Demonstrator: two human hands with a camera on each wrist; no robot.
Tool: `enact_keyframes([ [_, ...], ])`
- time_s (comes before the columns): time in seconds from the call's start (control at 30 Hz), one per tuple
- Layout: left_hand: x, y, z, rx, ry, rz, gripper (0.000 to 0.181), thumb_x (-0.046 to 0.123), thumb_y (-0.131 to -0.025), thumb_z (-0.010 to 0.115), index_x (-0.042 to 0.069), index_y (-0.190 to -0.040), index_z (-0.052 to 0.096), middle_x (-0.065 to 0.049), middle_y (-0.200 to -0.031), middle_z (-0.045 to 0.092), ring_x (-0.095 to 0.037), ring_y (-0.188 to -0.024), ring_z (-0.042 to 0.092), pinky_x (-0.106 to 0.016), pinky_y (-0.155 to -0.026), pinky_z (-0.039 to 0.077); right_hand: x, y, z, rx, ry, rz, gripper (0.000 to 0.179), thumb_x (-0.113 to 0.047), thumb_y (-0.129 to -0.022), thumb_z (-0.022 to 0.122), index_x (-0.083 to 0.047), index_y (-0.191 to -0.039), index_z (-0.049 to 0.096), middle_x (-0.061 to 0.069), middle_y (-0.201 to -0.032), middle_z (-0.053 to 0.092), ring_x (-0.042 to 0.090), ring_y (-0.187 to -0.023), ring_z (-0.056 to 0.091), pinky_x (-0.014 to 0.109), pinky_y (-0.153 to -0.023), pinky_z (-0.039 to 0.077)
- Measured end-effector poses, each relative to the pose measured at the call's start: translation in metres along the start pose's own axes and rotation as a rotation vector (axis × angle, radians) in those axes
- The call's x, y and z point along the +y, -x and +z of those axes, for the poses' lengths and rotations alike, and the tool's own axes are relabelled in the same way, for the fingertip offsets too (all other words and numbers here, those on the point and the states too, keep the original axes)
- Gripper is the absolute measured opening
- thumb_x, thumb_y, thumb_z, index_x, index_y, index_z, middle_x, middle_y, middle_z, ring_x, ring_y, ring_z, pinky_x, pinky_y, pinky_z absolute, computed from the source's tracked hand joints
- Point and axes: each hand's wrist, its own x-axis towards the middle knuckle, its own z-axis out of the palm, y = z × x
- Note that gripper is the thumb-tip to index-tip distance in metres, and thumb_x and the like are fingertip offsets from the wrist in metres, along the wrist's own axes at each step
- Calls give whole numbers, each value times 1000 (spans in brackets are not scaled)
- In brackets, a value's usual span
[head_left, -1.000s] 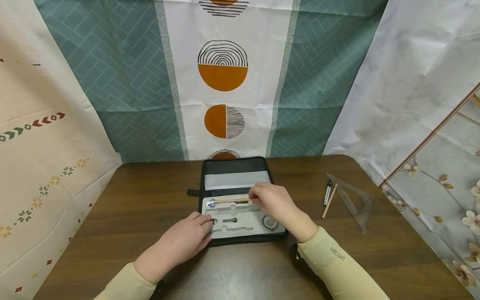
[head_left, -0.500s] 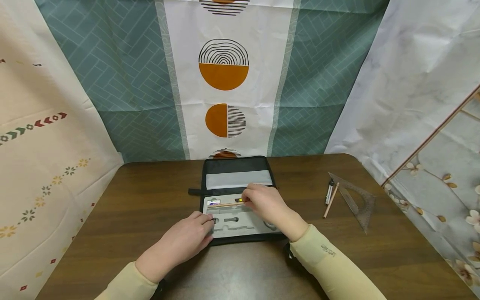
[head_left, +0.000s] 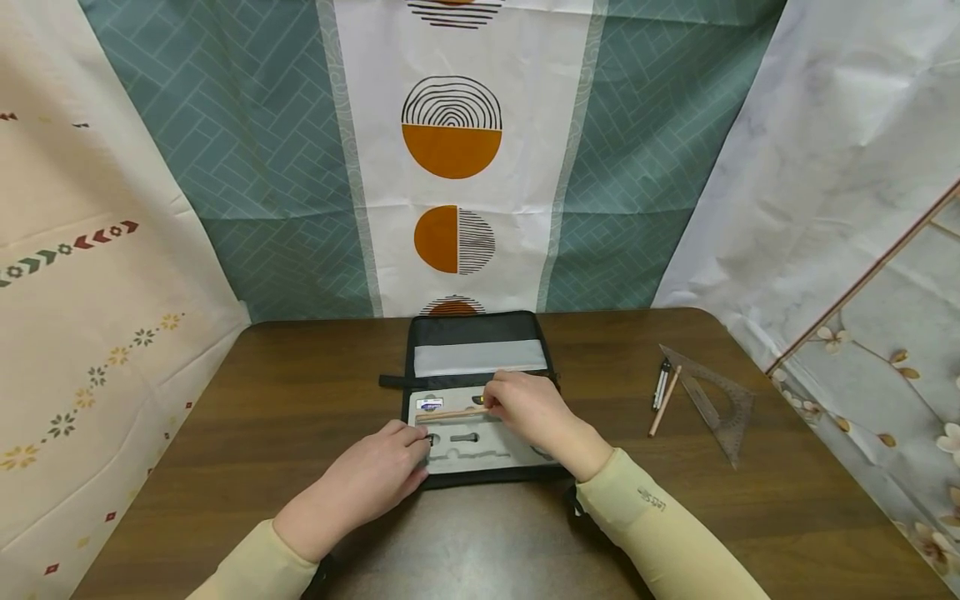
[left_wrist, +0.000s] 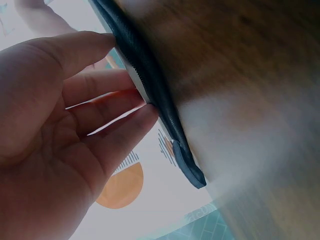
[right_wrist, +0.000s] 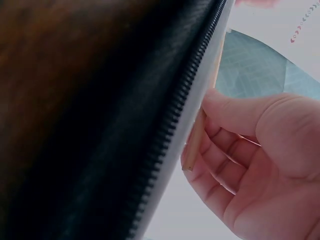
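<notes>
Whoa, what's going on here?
Somebody's right hand holds a pencil at the tray of an open case. I can't tell if it's settled in a slot. The left hand touches the case's left edge. Another pencil, a silver tool and a triangle ruler lie to the right on the table.

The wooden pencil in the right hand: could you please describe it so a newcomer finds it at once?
On the brown table lies the open black zip case with a pale tray. In the head view, the wooden pencil runs sideways over the tray, below the eraser. Unlike the loose pencil beside the set square, it is pinched by the right hand.
</notes>
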Motion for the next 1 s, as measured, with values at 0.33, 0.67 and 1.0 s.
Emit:
enact_keyframes([
  [0.33, 0, 0, -1, -1, 3, 4, 29, 23, -94, 90, 3, -113, 80, -14, -124, 78, -28, -106, 71, -39, -87, 64, -2, -3, 1, -46, 0, 32, 12, -15, -96, 89, -22, -97, 80, -6, -96, 72, 16, -90, 72, 39, -73, 60],
  [0.67, 0, -1, -2, -8, 9, -3, 29, 23, -95, 90, 3, -114, 80, -14, -124, 78, -28, -107, 71, -39, -87, 64, -3, -7, 2, -101, 10, 37, 15, -15, -94, 90, -21, -94, 76, -5, -94, 72, 19, -89, 72, 42, -75, 60],
  [1.0, 0, 0, 0, -4, 3, -3, 29, 23, -95, 89, 3, -114, 80, -13, -124, 77, -28, -107, 70, -39, -87, 64, -5, -10, 2, -93, 15, 43, 23, -16, -92, 92, -21, -87, 70, -5, -89, 68, 20, -83, 69, 42, -71, 57],
])
